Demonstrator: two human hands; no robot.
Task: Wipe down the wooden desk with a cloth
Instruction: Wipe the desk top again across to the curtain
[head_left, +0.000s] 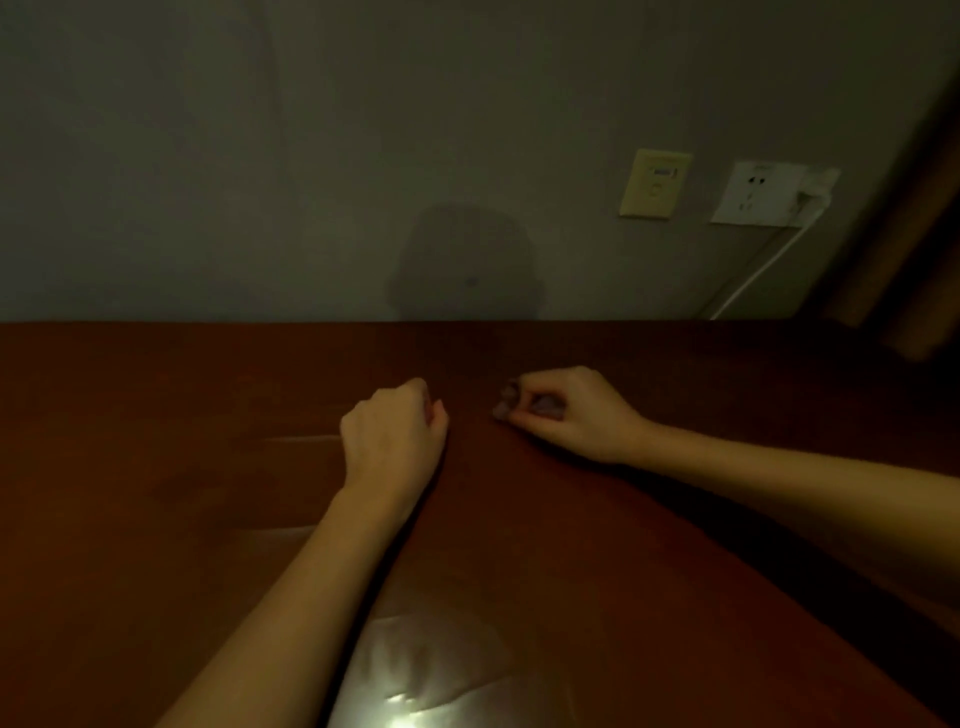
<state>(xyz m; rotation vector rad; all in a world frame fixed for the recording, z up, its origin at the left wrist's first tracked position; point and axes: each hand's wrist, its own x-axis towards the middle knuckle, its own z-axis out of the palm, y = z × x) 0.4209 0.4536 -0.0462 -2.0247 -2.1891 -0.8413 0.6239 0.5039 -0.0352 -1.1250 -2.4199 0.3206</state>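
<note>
The dark reddish-brown wooden desk (156, 415) fills the lower half of the head view and runs back to a grey wall. My left hand (392, 436) rests near the desk's middle, its fingers curled into a loose fist with nothing visible in it. A short gap to the right, my right hand (563, 413) rests on the wood with curled fingers and the thumb against the fingertips. I see nothing held in it. No cloth is in view. The light is dim.
On the wall at the right are a yellowish plate (655, 183) and a white socket (758, 193) with a plug and a white cable (763, 265) running down behind the desk. A wooden frame (914, 249) stands at the far right. A light glare (415, 675) shines on the near desk.
</note>
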